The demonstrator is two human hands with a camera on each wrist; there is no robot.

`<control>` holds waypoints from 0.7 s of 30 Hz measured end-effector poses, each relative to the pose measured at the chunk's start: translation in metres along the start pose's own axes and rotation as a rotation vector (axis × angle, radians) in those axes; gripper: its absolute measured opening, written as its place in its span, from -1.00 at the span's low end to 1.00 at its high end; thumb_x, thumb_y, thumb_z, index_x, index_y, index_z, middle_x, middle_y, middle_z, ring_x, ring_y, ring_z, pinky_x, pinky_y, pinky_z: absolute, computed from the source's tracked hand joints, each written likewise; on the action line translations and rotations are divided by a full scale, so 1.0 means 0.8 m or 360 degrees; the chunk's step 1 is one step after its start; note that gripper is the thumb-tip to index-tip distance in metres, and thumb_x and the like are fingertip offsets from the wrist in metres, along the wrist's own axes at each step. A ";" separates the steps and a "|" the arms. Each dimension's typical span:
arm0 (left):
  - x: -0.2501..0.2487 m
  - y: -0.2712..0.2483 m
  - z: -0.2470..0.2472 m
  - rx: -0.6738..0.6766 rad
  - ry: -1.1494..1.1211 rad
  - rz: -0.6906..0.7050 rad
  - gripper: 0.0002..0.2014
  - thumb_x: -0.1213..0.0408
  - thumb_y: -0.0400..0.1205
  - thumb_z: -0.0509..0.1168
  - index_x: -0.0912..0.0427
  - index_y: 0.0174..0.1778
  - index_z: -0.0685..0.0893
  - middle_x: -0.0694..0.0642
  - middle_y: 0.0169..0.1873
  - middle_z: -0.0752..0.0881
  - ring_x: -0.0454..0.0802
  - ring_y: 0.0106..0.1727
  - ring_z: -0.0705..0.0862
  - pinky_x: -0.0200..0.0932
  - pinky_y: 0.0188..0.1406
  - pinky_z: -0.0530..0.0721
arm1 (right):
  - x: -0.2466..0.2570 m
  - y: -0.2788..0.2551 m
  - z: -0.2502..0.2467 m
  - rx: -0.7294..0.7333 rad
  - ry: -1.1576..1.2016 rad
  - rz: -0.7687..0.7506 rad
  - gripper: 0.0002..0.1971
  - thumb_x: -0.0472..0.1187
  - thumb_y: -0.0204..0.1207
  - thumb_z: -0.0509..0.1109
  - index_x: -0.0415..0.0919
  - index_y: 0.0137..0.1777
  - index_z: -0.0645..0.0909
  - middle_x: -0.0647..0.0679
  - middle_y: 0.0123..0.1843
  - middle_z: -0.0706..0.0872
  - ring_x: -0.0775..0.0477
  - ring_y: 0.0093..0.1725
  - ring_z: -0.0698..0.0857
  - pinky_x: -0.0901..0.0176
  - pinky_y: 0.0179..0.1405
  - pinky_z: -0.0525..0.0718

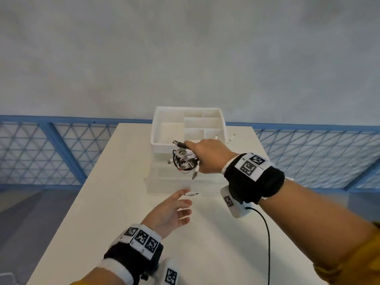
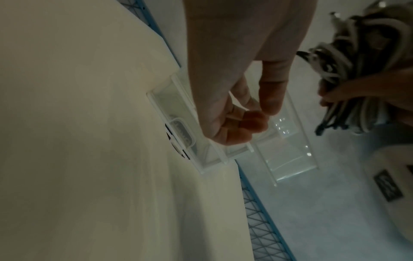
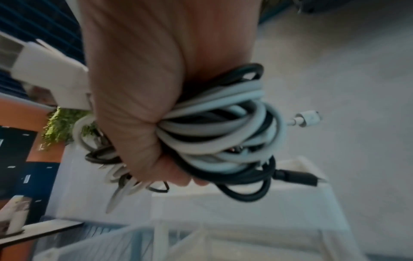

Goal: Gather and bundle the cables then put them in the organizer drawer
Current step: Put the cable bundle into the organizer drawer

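Nearest, the left hand (image 1: 169,212) hovers palm-up over the middle of the white table (image 1: 102,202), fingers loosely spread and holding nothing. The left wrist view adds what the head view blurs: those fingertips (image 2: 252,121) hang just above the clear organizer drawer (image 2: 185,123), pulled out from its frame, with a small handle tab on its front; the dark marks there cannot be read.

Farther on, the right hand (image 1: 209,155) is fisted tight around the cable bundle (image 1: 185,159), held in the air above the drawer unit. Only the right wrist view shows the coil's make-up: black and white cables (image 3: 223,134) looped together, a white plug and a black plug sticking out.

At the table's far edge sits a white divided tray (image 1: 164,128). Black-and-white square markers ring both wristbands.
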State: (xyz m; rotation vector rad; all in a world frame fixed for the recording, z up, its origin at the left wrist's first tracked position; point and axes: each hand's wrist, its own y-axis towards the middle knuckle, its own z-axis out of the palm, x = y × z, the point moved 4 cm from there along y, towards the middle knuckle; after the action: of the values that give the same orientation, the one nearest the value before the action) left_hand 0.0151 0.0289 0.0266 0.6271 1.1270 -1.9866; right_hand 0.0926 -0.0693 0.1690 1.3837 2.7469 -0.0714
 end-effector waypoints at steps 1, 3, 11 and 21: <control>-0.002 -0.002 0.001 0.0005 0.0046 0.0002 -0.63 0.53 0.51 0.22 0.04 0.15 0.59 0.05 -0.33 0.65 -0.03 -0.37 0.60 -0.15 -0.32 0.51 | 0.005 0.010 0.009 0.0082 0.0071 -0.0020 -0.39 -0.31 0.42 0.34 -0.11 0.49 0.31 -0.27 0.06 0.72 -0.33 0.05 0.68 0.09 -0.23 0.41; -0.006 -0.006 0.002 -0.0014 0.0178 0.0007 -0.63 0.47 0.51 0.28 0.04 0.20 0.55 0.08 -0.26 0.67 -0.01 -0.34 0.61 -0.15 -0.32 0.53 | 0.010 0.028 0.032 0.0277 0.0282 -0.0028 -0.38 -0.34 0.34 0.42 -0.12 0.44 0.40 -0.26 0.13 0.72 -0.31 0.11 0.67 0.12 -0.16 0.47; -0.012 -0.008 0.001 -0.0076 0.0448 0.0015 -0.55 0.34 0.45 0.41 -0.03 0.24 0.54 0.14 -0.09 0.66 0.01 -0.25 0.64 -0.16 -0.24 0.57 | -0.004 0.066 0.085 0.0458 0.0610 0.0117 -0.45 -0.41 0.27 0.46 -0.27 0.31 0.53 -0.27 0.19 0.73 -0.29 0.20 0.68 0.04 0.12 0.66; -0.084 -0.046 0.055 -0.0533 0.2168 0.1298 -0.86 0.22 0.56 0.26 0.11 -0.04 0.68 -0.20 -0.32 0.59 -0.25 -0.29 0.52 -0.33 -0.18 0.43 | 0.012 0.069 0.104 0.0502 0.0351 0.0076 -0.20 0.00 0.39 0.47 -0.19 0.55 0.18 -0.26 0.39 0.55 -0.32 0.38 0.54 -0.15 0.36 0.47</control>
State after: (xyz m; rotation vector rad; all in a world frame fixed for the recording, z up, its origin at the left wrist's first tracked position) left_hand 0.0237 0.0273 0.1143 1.9694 1.4779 -0.4808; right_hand 0.1343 -0.0343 0.0849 1.6189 2.9809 -0.3879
